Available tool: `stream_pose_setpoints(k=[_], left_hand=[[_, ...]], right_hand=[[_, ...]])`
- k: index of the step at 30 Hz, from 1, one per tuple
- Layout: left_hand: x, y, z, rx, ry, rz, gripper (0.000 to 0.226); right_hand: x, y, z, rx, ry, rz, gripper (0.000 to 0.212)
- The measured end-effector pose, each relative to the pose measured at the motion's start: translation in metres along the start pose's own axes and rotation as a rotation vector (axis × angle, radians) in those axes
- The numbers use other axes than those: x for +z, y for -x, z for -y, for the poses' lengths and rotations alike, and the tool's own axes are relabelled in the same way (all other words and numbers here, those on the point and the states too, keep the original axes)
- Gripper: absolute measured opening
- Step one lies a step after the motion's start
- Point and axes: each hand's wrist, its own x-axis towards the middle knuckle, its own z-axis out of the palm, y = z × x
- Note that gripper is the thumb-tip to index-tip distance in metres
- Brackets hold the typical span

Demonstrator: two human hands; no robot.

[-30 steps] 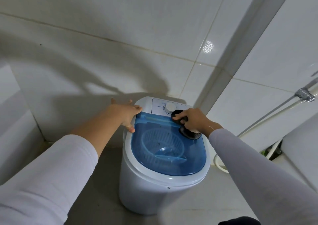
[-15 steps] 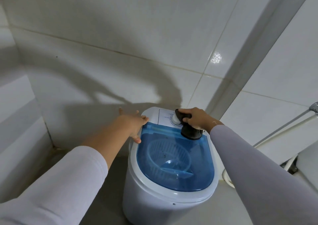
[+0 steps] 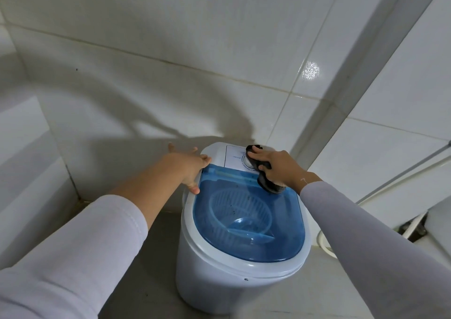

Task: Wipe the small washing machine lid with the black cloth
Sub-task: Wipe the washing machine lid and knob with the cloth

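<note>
A small white washing machine (image 3: 219,287) stands on the floor in a tiled corner. Its clear blue lid (image 3: 246,221) is closed, and a ribbed basket shows through it. My right hand (image 3: 278,166) presses the black cloth (image 3: 267,183) onto the white control panel (image 3: 235,156) at the far end, over the round dial, with the cloth's lower end lying on the lid's far right corner. My left hand (image 3: 189,166) rests flat, fingers spread, on the machine's far left rim, thumb on the lid's edge.
White tiled walls (image 3: 170,74) close in behind and to the right of the machine. A white hose (image 3: 324,243) curls on the floor at its right, and a pipe (image 3: 400,172) runs along the right wall. A white fixture (image 3: 439,221) sits at the right edge.
My right hand has slid the black cloth from the lid's far right part up onto the control panel and dial. My left hand has kept its place on the rim.
</note>
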Motion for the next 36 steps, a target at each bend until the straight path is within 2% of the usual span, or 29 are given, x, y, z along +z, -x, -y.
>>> stream_pose_setpoints(k=[7, 13, 17, 21, 27, 30, 32, 34, 36], left_hand=[[0.001, 0.002, -0.002, -0.004, 0.018, -0.017, 0.097], [0.013, 0.01, -0.001, -0.04, 0.103, -0.116, 0.092], [0.034, 0.021, 0.003, -0.097, 0.324, -0.207, 0.089], [0.048, 0.031, 0.005, -0.141, 0.448, -0.187, 0.09], [0.065, 0.033, -0.005, -0.093, 0.428, -0.152, 0.097], [0.071, 0.033, -0.006, -0.088, 0.468, -0.173, 0.096], [0.072, 0.036, -0.006, -0.082, 0.505, -0.17, 0.094], [0.073, 0.036, -0.006, -0.089, 0.502, -0.166, 0.094], [0.072, 0.038, -0.007, -0.098, 0.478, -0.16, 0.094]], right_hand=[[-0.007, 0.007, -0.002, -0.119, 0.074, 0.043, 0.048], [-0.044, 0.007, 0.009, -0.033, 0.153, 0.272, 0.041], [-0.069, 0.002, 0.04, -0.062, 0.121, 0.159, 0.041], [-0.059, -0.013, 0.078, -0.155, 0.056, 0.087, 0.04], [-0.011, -0.023, 0.118, -0.283, -0.008, 0.096, 0.03], [0.007, -0.016, 0.119, -0.229, -0.045, 0.134, 0.033], [0.011, -0.012, 0.12, -0.189, -0.104, 0.096, 0.038], [0.015, -0.012, 0.122, -0.198, -0.072, 0.035, 0.032], [0.022, -0.011, 0.125, -0.224, -0.027, 0.008, 0.039]])
